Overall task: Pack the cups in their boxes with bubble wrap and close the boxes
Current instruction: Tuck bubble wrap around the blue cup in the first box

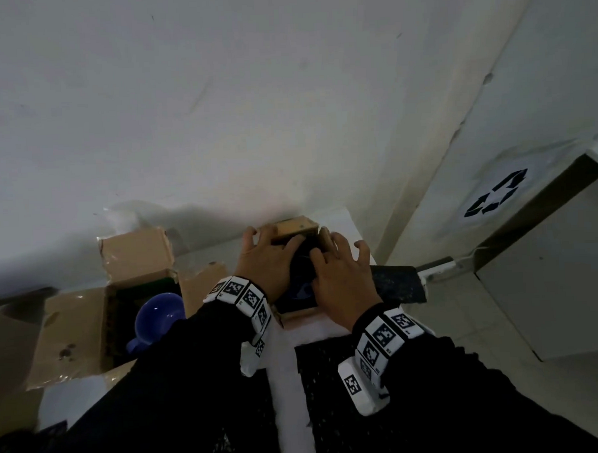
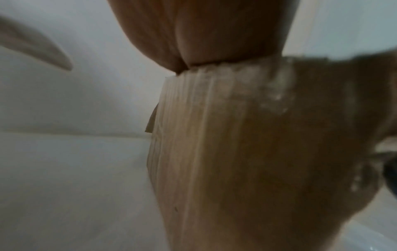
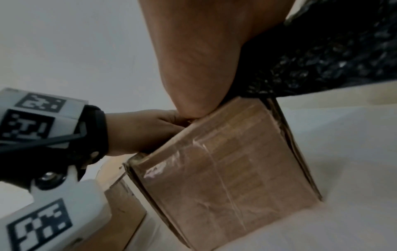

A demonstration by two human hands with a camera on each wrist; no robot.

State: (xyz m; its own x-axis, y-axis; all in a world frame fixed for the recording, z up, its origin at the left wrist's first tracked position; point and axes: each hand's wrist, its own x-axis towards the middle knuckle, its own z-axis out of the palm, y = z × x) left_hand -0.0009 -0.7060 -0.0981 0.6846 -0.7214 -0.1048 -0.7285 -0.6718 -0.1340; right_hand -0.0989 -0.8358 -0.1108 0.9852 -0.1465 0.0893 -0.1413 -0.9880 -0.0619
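Observation:
A small cardboard box stands on the white table, lined with black bubble wrap. A dark blue cup shows deep inside it. My left hand lies over the box's left wall, thumb outside a flap, fingers reaching in. My right hand presses spread fingers down on the wrap. In the right wrist view the right palm rests on the box edge beside the wrap. The left wrist view shows the left palm on the corrugated wall.
A larger open cardboard box at the left holds a second blue cup. Black bubble wrap sheets lie right of the small box and near me. A white bin with a recycling sign stands to the right. The wall is close behind.

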